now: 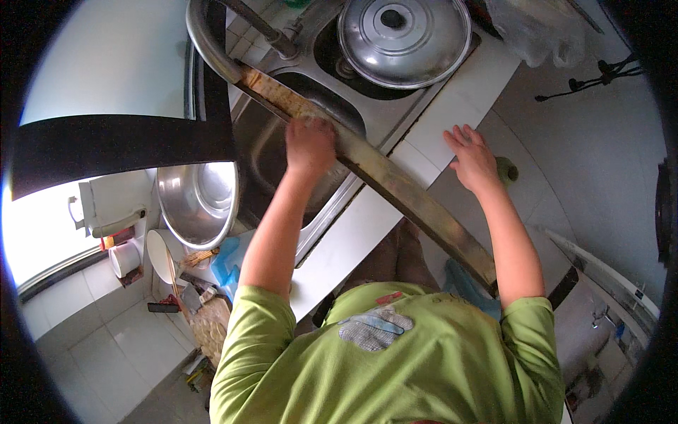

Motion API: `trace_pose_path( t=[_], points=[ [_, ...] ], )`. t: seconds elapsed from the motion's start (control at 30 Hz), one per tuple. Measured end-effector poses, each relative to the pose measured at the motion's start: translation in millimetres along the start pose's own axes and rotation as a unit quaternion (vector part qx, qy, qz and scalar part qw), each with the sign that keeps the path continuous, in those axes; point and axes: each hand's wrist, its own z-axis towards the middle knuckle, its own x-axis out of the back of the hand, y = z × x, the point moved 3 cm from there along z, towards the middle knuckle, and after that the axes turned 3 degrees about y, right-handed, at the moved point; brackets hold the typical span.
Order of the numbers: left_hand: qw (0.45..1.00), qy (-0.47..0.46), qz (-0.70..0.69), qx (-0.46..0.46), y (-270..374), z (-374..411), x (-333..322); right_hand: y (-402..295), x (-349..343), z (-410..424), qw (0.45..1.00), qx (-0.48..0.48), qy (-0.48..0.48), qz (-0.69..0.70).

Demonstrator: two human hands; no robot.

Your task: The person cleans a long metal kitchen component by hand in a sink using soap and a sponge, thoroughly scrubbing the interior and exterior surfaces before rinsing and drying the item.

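A long, narrow metal strip (392, 172) with a raised side lies slantwise across the sink and juts out past the counter's front edge. Brownish-yellow stains cover its far end, beneath the curved metal faucet spout (209, 40). My left hand (311, 146), blurred, rests on the strip with its fingers curled; whether it grips the strip or something small is hidden under the palm. Beside the counter's edge, right of the strip, my right hand (471, 159) is held out with fingers apart, holding nothing. The near end of the strip reaches my right forearm.
A domed steel lid (405, 47) covers much of the second sink basin. Left of the sink leans a steel bowl (198, 204), near a blue plastic bag (226, 267). Clear plastic bags (540, 32) hang at upper right. A black cable (601, 79) lies below them.
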Motion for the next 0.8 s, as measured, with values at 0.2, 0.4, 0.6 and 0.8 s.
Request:
trace_pose_path(
  t=[0.2, 0.4, 0.6, 0.8],
  points=[
    [0.996, 0.030, 0.026, 0.083, -40, 18, -15, 0, -1, 1, 1.000, 0.005, 0.000, 0.007],
    [0.994, -0.055, 0.061, 0.069, -57, 42, -17, -1, -1, 0, 1.000, -0.004, -0.011, 0.007],
    [0.998, 0.055, -0.010, 0.028, -41, 15, -32, -1, 0, 2, 1.000, 0.006, 0.002, -0.002],
    [0.992, -0.003, -0.038, 0.120, -106, 64, -23, -2, 3, 3, 1.000, 0.005, 0.002, 0.022]
  ],
)
